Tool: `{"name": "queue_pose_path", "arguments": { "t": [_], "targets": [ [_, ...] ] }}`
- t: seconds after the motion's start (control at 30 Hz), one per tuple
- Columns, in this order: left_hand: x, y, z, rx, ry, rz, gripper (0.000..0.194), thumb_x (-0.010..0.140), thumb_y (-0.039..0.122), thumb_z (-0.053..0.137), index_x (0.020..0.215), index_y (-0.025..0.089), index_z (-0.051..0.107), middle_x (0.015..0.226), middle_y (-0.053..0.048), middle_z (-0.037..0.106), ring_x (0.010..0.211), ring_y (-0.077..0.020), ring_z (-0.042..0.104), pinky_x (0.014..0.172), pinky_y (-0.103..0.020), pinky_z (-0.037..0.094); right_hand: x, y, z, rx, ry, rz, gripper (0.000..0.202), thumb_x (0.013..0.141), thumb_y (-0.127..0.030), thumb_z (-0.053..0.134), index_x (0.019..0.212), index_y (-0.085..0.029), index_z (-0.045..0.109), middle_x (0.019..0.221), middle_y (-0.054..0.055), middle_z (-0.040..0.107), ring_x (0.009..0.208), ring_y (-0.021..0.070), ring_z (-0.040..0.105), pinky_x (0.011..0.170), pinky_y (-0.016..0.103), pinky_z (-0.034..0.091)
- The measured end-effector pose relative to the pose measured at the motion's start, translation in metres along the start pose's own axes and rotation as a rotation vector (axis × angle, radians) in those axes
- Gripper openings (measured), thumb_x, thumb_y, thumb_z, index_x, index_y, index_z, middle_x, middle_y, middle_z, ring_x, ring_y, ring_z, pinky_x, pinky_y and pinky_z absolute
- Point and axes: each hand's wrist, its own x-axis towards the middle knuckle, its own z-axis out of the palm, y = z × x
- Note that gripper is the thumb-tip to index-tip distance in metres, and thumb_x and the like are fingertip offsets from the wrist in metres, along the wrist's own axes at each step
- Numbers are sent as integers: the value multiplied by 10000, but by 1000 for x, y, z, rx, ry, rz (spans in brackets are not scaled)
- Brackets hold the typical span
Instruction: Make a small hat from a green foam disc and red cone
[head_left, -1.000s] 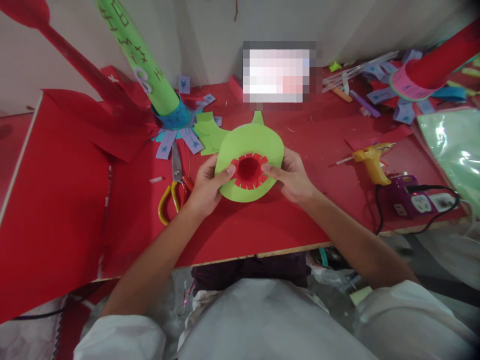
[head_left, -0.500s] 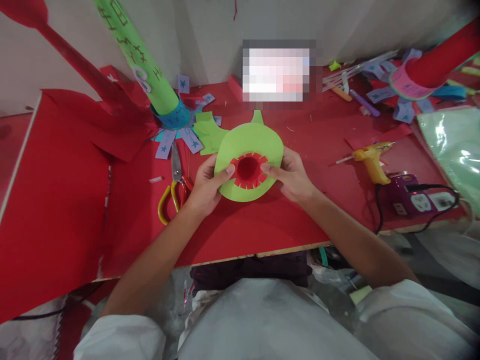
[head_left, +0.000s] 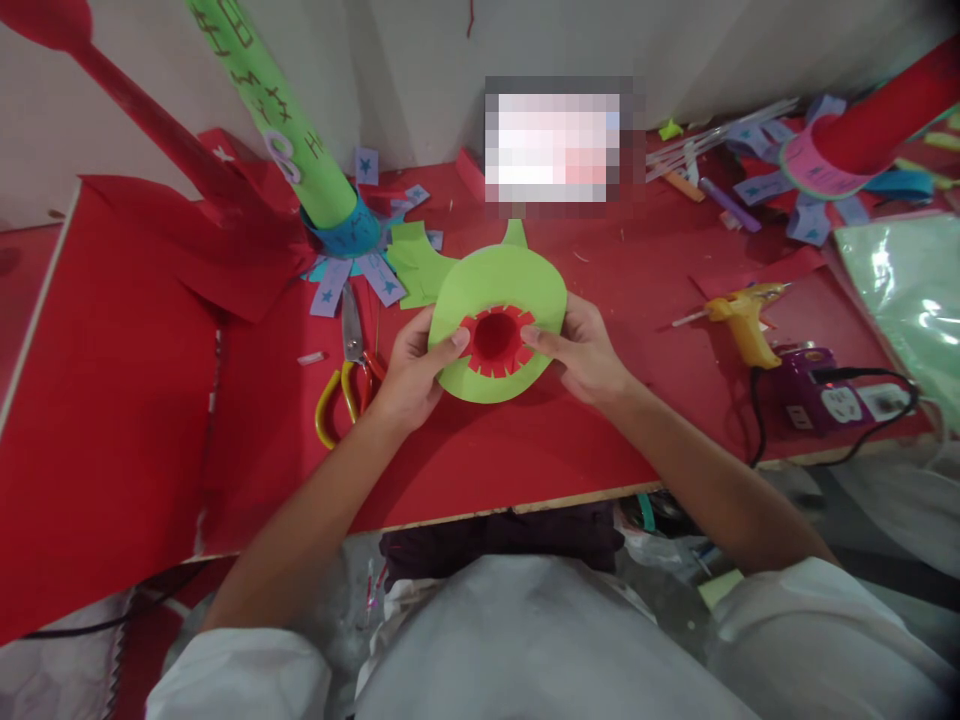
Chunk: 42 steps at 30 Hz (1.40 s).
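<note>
Between my hands is a round green paper disc with a hole in its middle. Red paper tabs fan out flat around that hole, at the end of a red tube whose far part is hidden. My left hand grips the disc's left side, thumb on the red tabs and fingers behind. On the other side my right hand holds it the same way, its thumb pressing the right tabs. Green paper scraps lie behind the disc. Scissors with yellow and red handles rest beside my left hand.
A green paper tube with writing leans at the back left, near a large red sheet. At right lie a yellow glue gun, a purple power socket and a plastic sheet. A red tube with a pink collar slants behind them.
</note>
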Motion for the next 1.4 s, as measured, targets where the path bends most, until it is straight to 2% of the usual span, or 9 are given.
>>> {"name": "queue_pose_path", "arguments": {
  "t": [0.3,0.47,0.53,0.6,0.8,1.0,1.13,1.27,1.4],
  "targets": [
    [1,-3,-4,19,30,11,490,726,534,1002,1101,297,794,994,10,831,838,-178,795,785,-306,664,0,3,-3,-26,10,5,535,698,-579,995,1101,-315,762,1069,12,844,1078,296,794,1031,521,660],
    [5,-2,-4,-74,64,16,532,870,766,779,1083,280,795,1090,-42,836,1116,-276,798,921,-383,676,0,1,-2,3,11,5,549,685,-578,1005,1103,-312,767,1090,20,850,1128,312,793,1051,524,660],
    [8,0,-7,-54,74,51,476,908,719,767,1110,289,796,1178,-44,828,1209,-292,773,987,-404,661,-1,-1,-1,-2,5,4,557,688,-585,1000,1114,-312,768,1128,27,849,1179,324,784,1075,534,651],
    [11,1,-11,50,53,135,422,867,594,872,1165,303,803,1254,-41,814,1257,-293,752,1042,-404,638,-2,-3,-1,-10,2,7,558,699,-590,991,1127,-311,766,1152,32,847,1205,330,777,1079,534,652],
    [18,6,-21,388,-175,336,472,696,438,1032,1094,261,850,1356,-85,778,1343,-324,695,1180,-435,555,-3,-5,-2,34,11,17,551,700,-592,983,1113,-319,741,1111,28,849,1184,331,790,1007,523,686],
    [15,-8,-25,522,-161,318,609,575,476,1075,1093,246,852,1282,-86,809,1222,-345,739,1153,-479,569,-4,-5,-1,72,-30,20,487,727,-553,976,1090,-320,750,1049,20,848,1177,324,793,1003,525,684],
    [7,-20,-30,521,-109,259,507,620,518,1046,1021,280,849,1110,-49,844,1023,-309,790,1063,-495,619,-5,-4,-1,48,-52,36,524,705,-563,989,1104,-315,757,1082,25,846,1208,325,778,1034,534,673],
    [2,-26,-37,577,-98,305,404,731,551,979,992,273,847,1024,-36,850,976,-300,792,1043,-484,630,-5,0,-1,43,-75,47,566,696,-570,999,1145,-315,766,1125,30,842,1188,314,777,1071,530,655],
    [2,-30,-43,602,-90,358,396,767,571,953,1011,277,850,1045,-46,842,910,-272,783,928,-457,659,-3,2,-1,20,-55,-9,431,793,-593,936,1092,-321,787,1003,4,823,1080,271,787,1093,499,635]
  ]
}}
